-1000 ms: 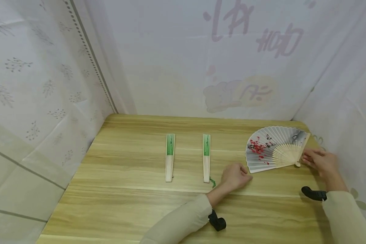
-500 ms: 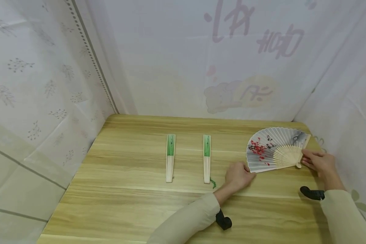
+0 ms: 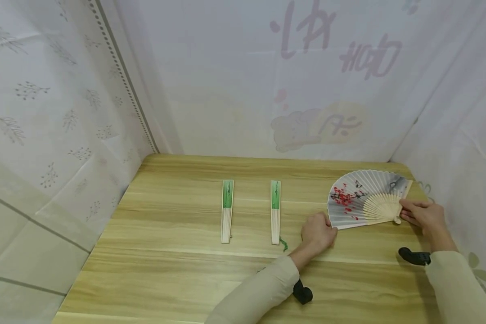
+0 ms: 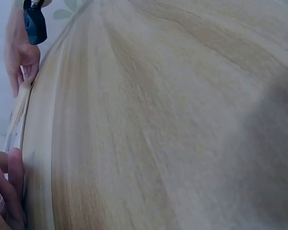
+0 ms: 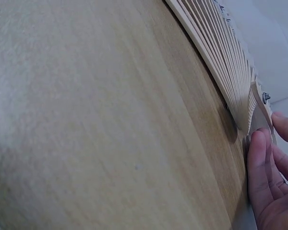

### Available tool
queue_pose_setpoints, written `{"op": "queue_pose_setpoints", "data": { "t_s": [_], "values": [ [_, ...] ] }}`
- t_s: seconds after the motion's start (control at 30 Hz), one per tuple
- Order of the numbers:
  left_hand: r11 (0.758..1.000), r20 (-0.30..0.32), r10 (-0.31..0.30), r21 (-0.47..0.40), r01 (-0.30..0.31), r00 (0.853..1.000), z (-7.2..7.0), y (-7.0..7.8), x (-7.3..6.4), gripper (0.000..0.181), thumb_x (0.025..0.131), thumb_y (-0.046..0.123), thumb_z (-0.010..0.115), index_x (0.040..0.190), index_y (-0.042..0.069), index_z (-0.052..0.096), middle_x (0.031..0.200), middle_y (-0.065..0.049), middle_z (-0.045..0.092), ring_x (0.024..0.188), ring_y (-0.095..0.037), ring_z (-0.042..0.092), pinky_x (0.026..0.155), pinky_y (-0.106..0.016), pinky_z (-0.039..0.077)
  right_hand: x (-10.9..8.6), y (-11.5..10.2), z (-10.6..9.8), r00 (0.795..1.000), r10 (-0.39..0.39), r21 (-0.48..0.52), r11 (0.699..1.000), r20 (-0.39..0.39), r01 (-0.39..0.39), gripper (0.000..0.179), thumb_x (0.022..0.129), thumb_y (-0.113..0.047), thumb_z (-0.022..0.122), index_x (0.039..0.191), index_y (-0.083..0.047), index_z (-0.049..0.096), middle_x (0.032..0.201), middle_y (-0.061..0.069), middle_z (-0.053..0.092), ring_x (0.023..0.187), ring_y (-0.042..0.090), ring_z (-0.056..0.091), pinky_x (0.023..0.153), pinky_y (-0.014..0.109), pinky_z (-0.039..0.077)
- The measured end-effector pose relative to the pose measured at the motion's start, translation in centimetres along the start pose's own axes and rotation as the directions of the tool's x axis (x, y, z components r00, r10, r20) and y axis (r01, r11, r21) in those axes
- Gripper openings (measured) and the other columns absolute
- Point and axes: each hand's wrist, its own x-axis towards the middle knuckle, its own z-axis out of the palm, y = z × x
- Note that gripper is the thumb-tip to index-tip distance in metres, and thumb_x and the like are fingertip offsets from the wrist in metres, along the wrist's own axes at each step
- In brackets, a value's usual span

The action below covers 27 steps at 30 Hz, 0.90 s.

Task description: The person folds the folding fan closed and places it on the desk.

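Note:
An unfolded hand fan (image 3: 350,202), grey-white with red blossoms and pale wooden ribs, lies spread at the right of the table in the head view. My left hand (image 3: 319,231) pinches its lower left corner. At the opposite end, my right hand (image 3: 427,219) pinches the outer wooden stick close to the pivot. The right wrist view shows the fan's ribs (image 5: 221,57) fanning out from beside the thumb and fingers (image 5: 259,158). In the left wrist view the fan appears edge-on between both hands, largely hidden by the left fingers (image 4: 12,189).
Two folded fans with green tops lie side by side on the wooden table (image 3: 178,270): one fan (image 3: 227,211) at the middle left, the other fan (image 3: 275,211) nearer the left hand, with a green tassel (image 3: 283,244). Patterned white curtains (image 3: 218,90) stand around the back and sides.
My left hand has moved slightly right to the fan's lower left corner and taken hold of it. My right fingers have closed on the outer stick. The fan is almost unmoved.

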Motion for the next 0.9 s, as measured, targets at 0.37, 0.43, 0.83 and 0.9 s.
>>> {"op": "queue_pose_setpoints", "data": {
  "t_s": [0.37,0.43,0.83,0.9],
  "values": [
    [1.000,-0.011,0.004,-0.024,-0.004,1.000,0.09,0.00,-0.05,0.017,0.086,0.017,0.076,0.073,0.020,0.063,0.038,0.016,0.046,0.035,0.003,0.045,0.044,-0.021,0.037,0.36,0.21,-0.03,1.000,-0.021,-0.047,0.999,0.008,0.021,0.026,0.096,-0.011,0.073,0.072,-0.020,0.075,0.069,0.001,0.069,0.061,0.011,0.069,0.060,0.025,0.058],
    [1.000,-0.008,0.005,-0.024,-0.005,1.000,0.25,-0.12,0.01,0.020,0.086,0.017,0.076,0.072,0.020,0.063,0.038,0.016,0.045,0.035,0.003,0.044,0.044,-0.020,0.037,0.46,0.30,-0.02,1.000,-0.029,-0.058,0.998,0.013,0.029,0.027,0.096,-0.011,0.072,0.072,-0.021,0.074,0.069,0.001,0.069,0.061,0.011,0.069,0.060,0.025,0.058],
    [1.000,0.020,0.002,-0.015,-0.002,1.000,0.09,-0.22,0.33,0.024,0.088,0.021,0.079,0.069,0.022,0.064,0.039,0.016,0.045,0.035,0.003,0.044,0.041,-0.020,0.036,0.34,0.08,-0.44,0.999,0.022,-0.040,0.999,0.040,-0.020,0.032,0.101,-0.011,0.065,0.073,-0.023,0.074,0.072,-0.001,0.068,0.065,0.010,0.068,0.065,0.025,0.058],
    [1.000,0.019,-0.001,-0.016,0.001,1.000,0.00,-0.26,0.36,0.023,0.089,0.021,0.079,0.070,0.022,0.065,0.040,0.016,0.046,0.036,0.003,0.044,0.042,-0.020,0.036,0.24,-0.06,-0.52,0.998,0.036,-0.012,0.999,0.059,-0.035,0.031,0.101,-0.011,0.064,0.074,-0.022,0.075,0.075,-0.001,0.067,0.067,0.011,0.068,0.067,0.025,0.058]
  ]
}}
